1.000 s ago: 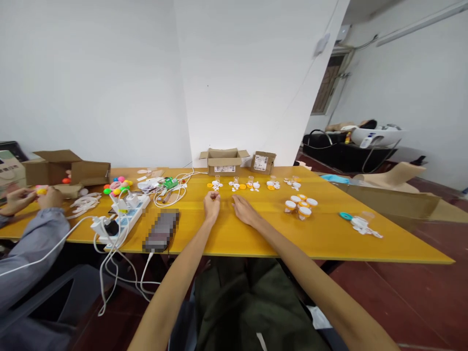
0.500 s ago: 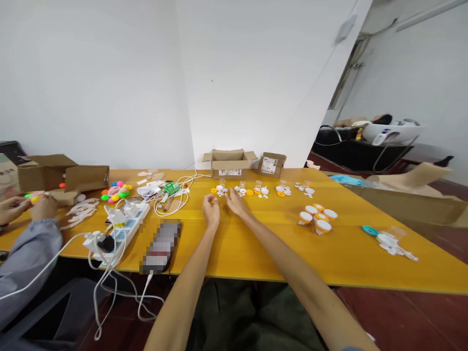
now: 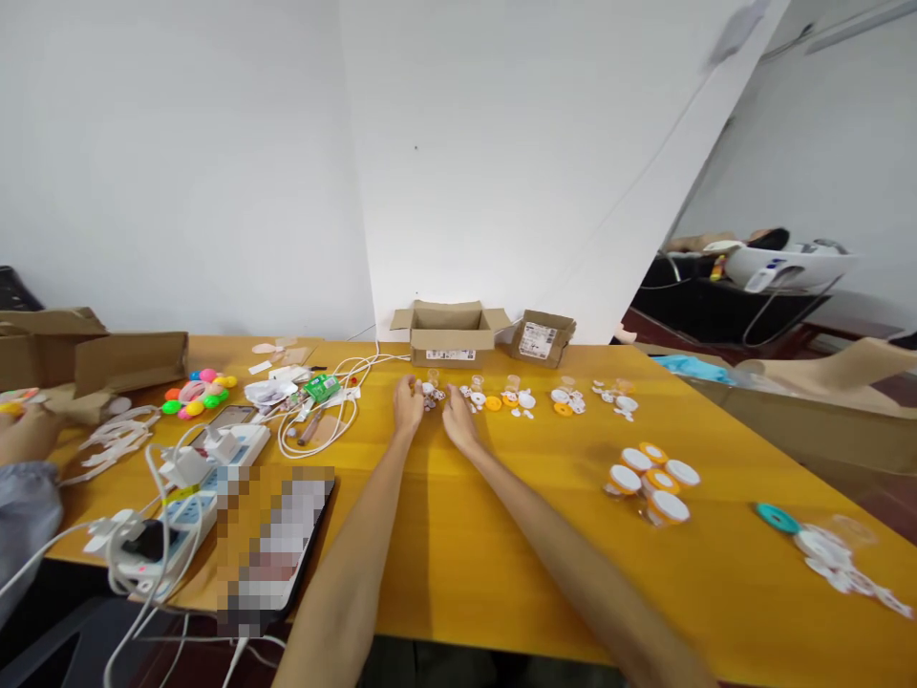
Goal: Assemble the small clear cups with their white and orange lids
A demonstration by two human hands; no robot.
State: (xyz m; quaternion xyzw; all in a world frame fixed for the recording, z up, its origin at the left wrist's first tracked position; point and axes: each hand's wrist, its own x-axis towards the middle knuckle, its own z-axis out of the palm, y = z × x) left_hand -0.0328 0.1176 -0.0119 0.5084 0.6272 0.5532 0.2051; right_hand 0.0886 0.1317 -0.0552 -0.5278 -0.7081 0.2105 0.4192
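Observation:
Both my arms stretch across a yellow table [image 3: 501, 535]. My left hand [image 3: 408, 405] is at the leftmost of a row of small piles of white and orange parts [image 3: 432, 394], its fingers curled close by them. Whether they grip a piece is too small to see. My right hand [image 3: 457, 422] lies just to the right, fingers extended toward the second pile [image 3: 474, 396]. More piles [image 3: 563, 399] run to the right.
Two open cardboard boxes [image 3: 450, 333] stand at the wall. Several small white-and-orange lidded jars [image 3: 650, 479] sit right of my arms, a teal lid [image 3: 778, 519] beyond. A power strip with cables [image 3: 186, 487] and coloured balls [image 3: 195, 392] lie left, beside another person's sleeve [image 3: 25, 506].
The view has moved closer over the table. Both my hands have reached farther out, from the open table surface up to the leftmost piles of small parts.

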